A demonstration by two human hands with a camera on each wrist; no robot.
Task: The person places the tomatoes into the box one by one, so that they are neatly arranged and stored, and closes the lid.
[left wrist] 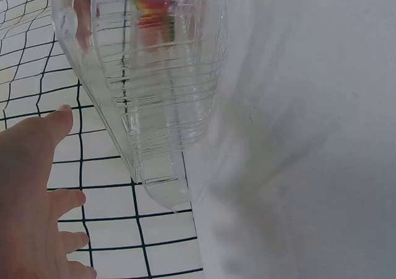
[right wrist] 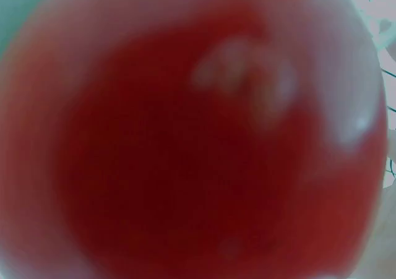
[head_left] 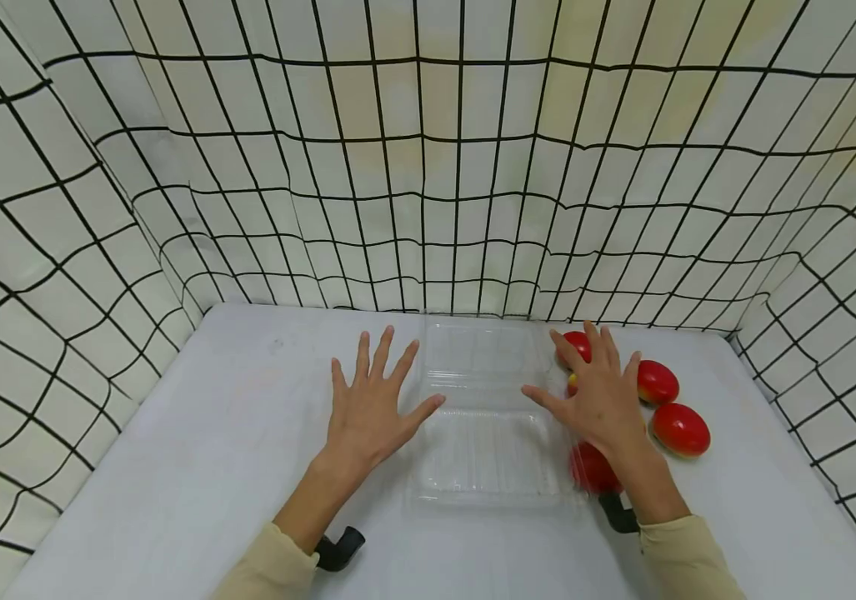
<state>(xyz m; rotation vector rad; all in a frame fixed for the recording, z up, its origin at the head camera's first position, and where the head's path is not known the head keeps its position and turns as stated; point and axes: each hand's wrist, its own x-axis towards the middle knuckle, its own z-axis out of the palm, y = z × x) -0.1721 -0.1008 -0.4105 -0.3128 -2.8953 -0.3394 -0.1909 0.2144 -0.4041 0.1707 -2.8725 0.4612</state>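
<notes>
A clear plastic clamshell box [head_left: 488, 454] lies with its lid raised in the middle of the white table. My left hand [head_left: 371, 408] is over its left side, fingers straight and spread, holding nothing. On the other side, my right hand [head_left: 608, 408] spreads its fingers above several glossy red fruits, yellowish underneath. Two of them, an upper fruit [head_left: 656, 382] and a lower fruit [head_left: 681, 430], lie right of that hand. Another red fruit [head_left: 591, 468] shows by the right wrist and fills the right wrist view. The right hand partly hides the others. Ridged box walls [left wrist: 161, 87] appear beyond the left thumb.
Black netting [head_left: 420, 200] over pale walls encloses the white table [head_left: 172, 467] at the back and both sides. A black wrist mount [head_left: 339, 550] shows under the left sleeve, and a second black mount [head_left: 618, 512] by the right wrist.
</notes>
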